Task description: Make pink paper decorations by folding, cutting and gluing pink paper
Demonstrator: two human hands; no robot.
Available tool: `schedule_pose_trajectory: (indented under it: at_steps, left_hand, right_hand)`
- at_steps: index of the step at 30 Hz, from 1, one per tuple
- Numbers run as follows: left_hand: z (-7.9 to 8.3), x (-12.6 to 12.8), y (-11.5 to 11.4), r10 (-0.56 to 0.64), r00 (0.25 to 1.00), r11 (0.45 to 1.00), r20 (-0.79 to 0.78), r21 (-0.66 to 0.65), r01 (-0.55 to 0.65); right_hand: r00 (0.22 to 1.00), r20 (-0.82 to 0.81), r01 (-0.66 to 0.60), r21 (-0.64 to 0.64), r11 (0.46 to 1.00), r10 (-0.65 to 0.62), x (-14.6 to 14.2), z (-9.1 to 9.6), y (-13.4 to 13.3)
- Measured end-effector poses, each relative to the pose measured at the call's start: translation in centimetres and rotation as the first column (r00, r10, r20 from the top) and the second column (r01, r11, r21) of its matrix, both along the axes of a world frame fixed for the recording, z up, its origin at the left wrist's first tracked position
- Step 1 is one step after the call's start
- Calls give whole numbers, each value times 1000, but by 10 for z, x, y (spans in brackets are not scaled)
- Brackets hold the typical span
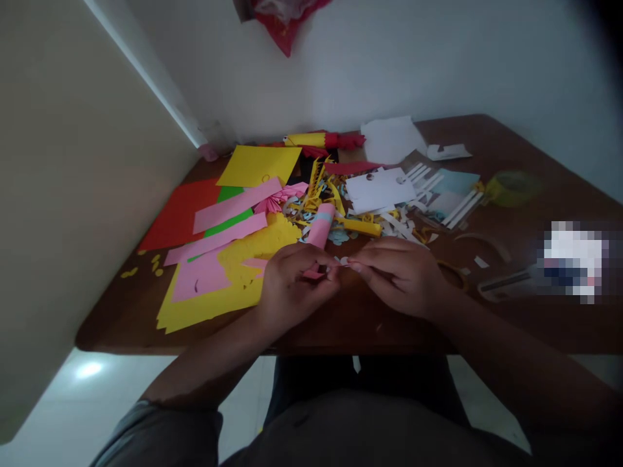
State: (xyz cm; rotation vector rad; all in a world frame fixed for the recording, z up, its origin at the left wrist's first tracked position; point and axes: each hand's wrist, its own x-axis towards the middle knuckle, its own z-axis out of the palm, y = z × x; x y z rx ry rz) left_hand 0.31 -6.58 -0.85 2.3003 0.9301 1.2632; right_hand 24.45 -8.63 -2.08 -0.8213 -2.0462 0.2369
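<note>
My left hand (296,282) is closed in a pinch on a small folded piece of pink paper (312,274), most of it hidden by the fingers. Opposite it, the fingertips of my right hand (403,275) are pressed together at a tiny white piece of paper (344,261), close to the left fingertips. Whether the two pieces touch, I cannot tell. Just behind the hands lies a pink paper tube (322,224) with a light blue band. A rolled yellow paper strip (360,226) is to its right.
Yellow sheets (209,316), pink strips (238,204) and a red sheet (175,217) cover the left of the table. Mixed paper scraps (335,194) and white cards (379,190) lie behind. On the right are a tape roll (506,188) and scissors, partly hidden.
</note>
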Motion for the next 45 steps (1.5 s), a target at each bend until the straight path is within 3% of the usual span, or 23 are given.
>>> schedule_pose_trajectory:
  at_steps: [7,17,22,26,34,40,45]
  left_hand:
    - [0,-1,6,14,1000,998,-25,56,-12]
    - [0,-7,18,51,996,990,-68,136,-41]
    - [-3,-7,20,43,993,974,-107,224,-18]
    - [-6,-4,16,0,986,963,-169,265,46]
    - [-6,-2,13,-34,979,950,-202,297,94]
    - [-5,-2,10,-9,983,980,-185,196,46]
    - [-5,-4,12,61,987,993,-147,109,-45]
  right_hand:
    - [999,-27,47,-13,999,-47,2,4,0]
    - [967,-24,252,-69,965,-254,15,17,0]
    - [970,-23,243,26,970,-243,13,14,3]
    - [981,95,155,122,980,-167,8,5,5]
    - [994,92,44,110,993,-54,7,-3,9]
    - [994,90,63,64,996,-69,8,2,8]
    - [984,60,165,41,985,-168,14,8,8]
